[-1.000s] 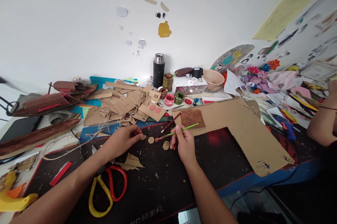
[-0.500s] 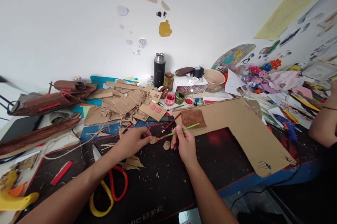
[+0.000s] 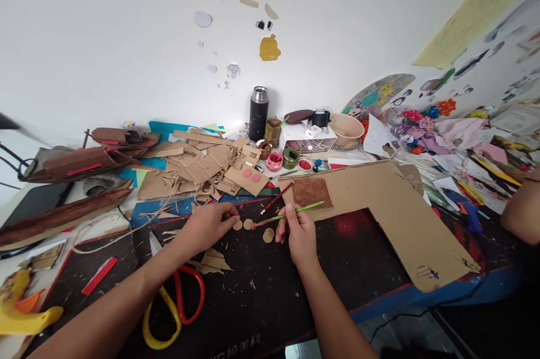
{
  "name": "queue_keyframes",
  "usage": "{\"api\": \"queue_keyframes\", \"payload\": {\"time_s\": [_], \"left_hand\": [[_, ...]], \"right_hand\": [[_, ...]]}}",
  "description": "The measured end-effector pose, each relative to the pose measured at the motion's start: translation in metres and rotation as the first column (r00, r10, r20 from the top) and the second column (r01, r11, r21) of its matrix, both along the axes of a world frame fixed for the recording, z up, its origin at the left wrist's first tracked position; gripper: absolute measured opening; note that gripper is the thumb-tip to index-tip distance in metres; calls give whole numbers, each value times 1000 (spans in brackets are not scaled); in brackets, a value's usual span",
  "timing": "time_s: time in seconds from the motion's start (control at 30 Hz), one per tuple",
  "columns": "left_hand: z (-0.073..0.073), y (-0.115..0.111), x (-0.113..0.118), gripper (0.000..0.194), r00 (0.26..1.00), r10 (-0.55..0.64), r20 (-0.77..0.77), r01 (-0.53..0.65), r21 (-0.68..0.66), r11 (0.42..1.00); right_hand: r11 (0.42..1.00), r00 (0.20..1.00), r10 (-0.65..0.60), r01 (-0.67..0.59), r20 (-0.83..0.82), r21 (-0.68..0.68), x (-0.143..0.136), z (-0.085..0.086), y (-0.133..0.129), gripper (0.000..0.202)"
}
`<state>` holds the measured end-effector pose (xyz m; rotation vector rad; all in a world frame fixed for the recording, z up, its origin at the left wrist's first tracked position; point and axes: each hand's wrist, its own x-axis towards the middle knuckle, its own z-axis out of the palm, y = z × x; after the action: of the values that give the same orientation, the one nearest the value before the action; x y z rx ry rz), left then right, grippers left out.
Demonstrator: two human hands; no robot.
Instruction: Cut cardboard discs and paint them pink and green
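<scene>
Nearest me, the scissors [image 3: 175,305] lie on the dark mat [image 3: 248,314], blades pointing away and to the left. My right hand [image 3: 301,238] holds the brush [image 3: 291,213] mid-handle in a closed pinch; its long axis slants from upper right to lower left, the red tip down beside the middle disc [image 3: 248,224], between it and the right disc [image 3: 268,235]. My left hand [image 3: 213,227] has its fingertips narrow at the left disc [image 3: 238,225]; I cannot tell whether they grip it. Beyond stand open pots: one of pink paint [image 3: 275,162], one of green [image 3: 291,158], one of red [image 3: 304,165], one of brown [image 3: 264,149]. Behind them, the black flask [image 3: 259,114] is upright.
</scene>
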<state>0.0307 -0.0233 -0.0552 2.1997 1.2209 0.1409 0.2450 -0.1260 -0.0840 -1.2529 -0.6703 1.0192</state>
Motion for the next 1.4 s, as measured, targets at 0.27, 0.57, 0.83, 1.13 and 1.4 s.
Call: {"api": "queue_keyframes", "payload": {"time_s": [0.27, 0.57, 0.83, 1.13, 1.4], "left_hand": [[-1, -5, -6, 35, 999, -52, 14, 49, 161, 986], [-19, -15, 0, 18, 968, -243, 69, 210, 317, 925], [-18, -12, 12, 23, 946, -272, 178, 223, 254, 941], [-23, -10, -16, 25, 980, -168, 109, 126, 313, 941], [-28, -13, -8, 13, 967, -177, 185, 129, 247, 960]], "right_hand": [[1000, 1000, -1, 1, 3, -13, 0, 1, 1, 55], [1000, 1000, -22, 22, -23, 0, 2, -3, 0, 54], [998, 997, -45, 47, -59, 36, 4, -11, 1, 49], [997, 996, -42, 47, -82, 56, 3, -9, 1, 49], [998, 997, -49, 51, -62, 37, 3, -9, 1, 51]]}}
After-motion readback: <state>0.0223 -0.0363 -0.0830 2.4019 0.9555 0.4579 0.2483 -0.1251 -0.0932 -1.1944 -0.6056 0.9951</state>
